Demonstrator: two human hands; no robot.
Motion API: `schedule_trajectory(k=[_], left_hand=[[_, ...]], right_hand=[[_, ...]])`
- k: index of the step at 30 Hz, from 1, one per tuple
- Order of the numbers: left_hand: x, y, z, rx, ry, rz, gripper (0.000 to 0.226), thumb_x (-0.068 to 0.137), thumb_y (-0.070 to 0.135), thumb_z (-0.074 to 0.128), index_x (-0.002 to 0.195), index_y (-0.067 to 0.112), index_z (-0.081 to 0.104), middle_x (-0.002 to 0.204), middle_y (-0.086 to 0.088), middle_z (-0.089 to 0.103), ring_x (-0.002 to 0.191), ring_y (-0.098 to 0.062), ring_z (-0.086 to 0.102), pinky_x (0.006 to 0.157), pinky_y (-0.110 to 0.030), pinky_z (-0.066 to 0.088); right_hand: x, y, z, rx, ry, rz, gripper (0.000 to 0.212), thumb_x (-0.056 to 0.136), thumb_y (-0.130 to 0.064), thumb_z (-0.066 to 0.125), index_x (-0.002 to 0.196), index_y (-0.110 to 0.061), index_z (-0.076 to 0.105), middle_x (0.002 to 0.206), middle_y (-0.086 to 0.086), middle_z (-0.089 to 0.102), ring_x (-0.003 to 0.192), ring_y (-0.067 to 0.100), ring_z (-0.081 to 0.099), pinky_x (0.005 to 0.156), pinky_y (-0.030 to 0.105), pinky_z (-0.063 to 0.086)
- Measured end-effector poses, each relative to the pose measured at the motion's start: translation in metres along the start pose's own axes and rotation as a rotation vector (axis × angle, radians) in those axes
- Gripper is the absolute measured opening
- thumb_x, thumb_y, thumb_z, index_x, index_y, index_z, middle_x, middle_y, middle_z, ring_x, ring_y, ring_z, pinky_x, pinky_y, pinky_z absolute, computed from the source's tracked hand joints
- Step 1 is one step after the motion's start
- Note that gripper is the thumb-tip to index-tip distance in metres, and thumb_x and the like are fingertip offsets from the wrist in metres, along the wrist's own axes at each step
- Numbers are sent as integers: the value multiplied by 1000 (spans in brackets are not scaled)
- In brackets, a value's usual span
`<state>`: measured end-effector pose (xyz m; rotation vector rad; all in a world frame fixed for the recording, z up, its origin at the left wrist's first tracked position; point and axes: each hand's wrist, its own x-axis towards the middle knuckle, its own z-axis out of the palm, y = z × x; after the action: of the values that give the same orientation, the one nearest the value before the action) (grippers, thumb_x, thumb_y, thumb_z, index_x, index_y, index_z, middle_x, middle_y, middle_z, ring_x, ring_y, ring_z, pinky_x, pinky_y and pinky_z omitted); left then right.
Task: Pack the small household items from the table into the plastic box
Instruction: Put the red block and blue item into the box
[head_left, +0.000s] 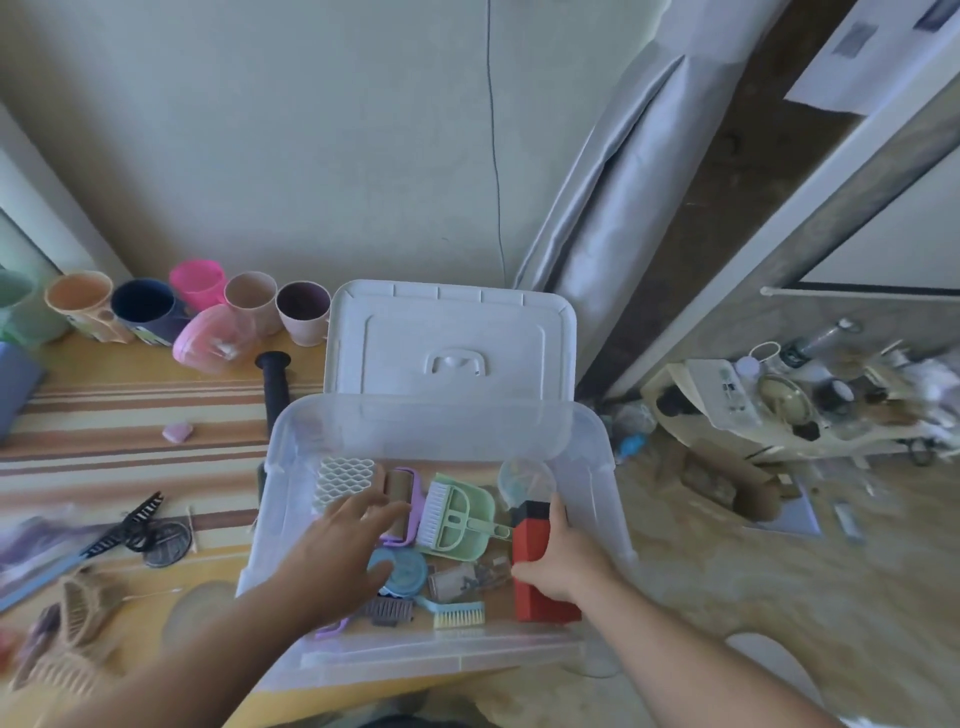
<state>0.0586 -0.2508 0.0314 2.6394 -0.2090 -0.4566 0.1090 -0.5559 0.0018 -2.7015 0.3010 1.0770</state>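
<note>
Inside plastic box (291, 467), right hand (563, 558) grips red block (537, 566); left hand (337, 540) splayed

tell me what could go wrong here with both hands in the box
The right hand grips the tall red block upright at the plastic box wall; released standing, it may topple onto the green dustpan. The left hand, open over the purple roller, could knock the packed items about. The box looks close to the table's right edge, so a shove might shift it off.

box (587, 499) at table's (156, 410) right edge | lid (452, 338) behind box | cups (249, 301) left of lid | dustpan (460, 519) in box
</note>
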Motion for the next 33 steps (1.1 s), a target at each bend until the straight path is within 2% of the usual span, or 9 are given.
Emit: schedule_trajectory(k=[4,7,14,18,23,26,28,30,33], left_hand=[[-6,-4,0,15,21,28,54,84,37,71,136,39,56,147,3,48,135,-27,46,104,-40,46],[-6,-5,2,163,20,80,55,63,40,87,114,40,67,125,3,64,114,-28,63,88,-41,57],[-21,-14,2,327,115,142,53,54,28,88,104,34,70,111,1,66,107,-30,60,97,-45,52],[-29,-29,6,314,144,153,51,59,26,84,107,36,70,112,1,67,109,-29,58,103,-42,42],[-36,-31,8,341,186,227,43,62,17,80,102,32,73,107,2,68,105,-30,60,95,-41,51],[-35,-31,7,347,187,236,40,64,17,78,101,31,73,108,1,67,107,-30,59,96,-42,50],[-35,-31,6,366,194,237,38,66,17,75,101,30,73,110,-1,66,107,-31,58,98,-43,48],[-37,-32,5,370,198,220,38,67,18,72,103,30,72,112,-2,65,108,-32,58,101,-45,46],[-43,-37,4,293,160,188,47,68,23,76,112,34,67,116,-1,64,112,-30,57,99,-45,50]], right_hand=[[6,-7,7,-211,30,-26,127,81,-74,66,164,-31,-20,108,5,68,81,23,68,65,38,59],[11,-7,8,-277,42,-62,124,83,-74,66,165,-31,-17,114,6,68,81,23,65,58,35,51],[5,1,12,-267,4,-125,140,76,-71,78,158,-38,-31,133,11,61,100,25,67,85,40,59],[-5,-4,19,-307,-59,-125,146,78,-43,90,155,-43,-34,125,7,52,94,20,62,88,39,59],[-7,-5,17,-407,-71,-81,132,88,-5,73,155,-42,-35,85,4,61,67,15,61,57,31,55],[-2,-9,12,-492,-10,-47,122,85,9,61,163,-37,-22,83,3,59,61,16,56,48,31,47],[-1,-11,11,-491,43,-83,123,84,6,65,164,-40,-16,111,7,57,72,18,61,52,33,51],[-1,-17,9,-422,110,-192,113,84,-2,64,164,-44,-4,142,9,36,98,24,60,66,38,57],[-4,-32,11,-306,195,-337,87,88,-26,66,162,-39,23,149,4,30,131,30,43,98,43,52]])
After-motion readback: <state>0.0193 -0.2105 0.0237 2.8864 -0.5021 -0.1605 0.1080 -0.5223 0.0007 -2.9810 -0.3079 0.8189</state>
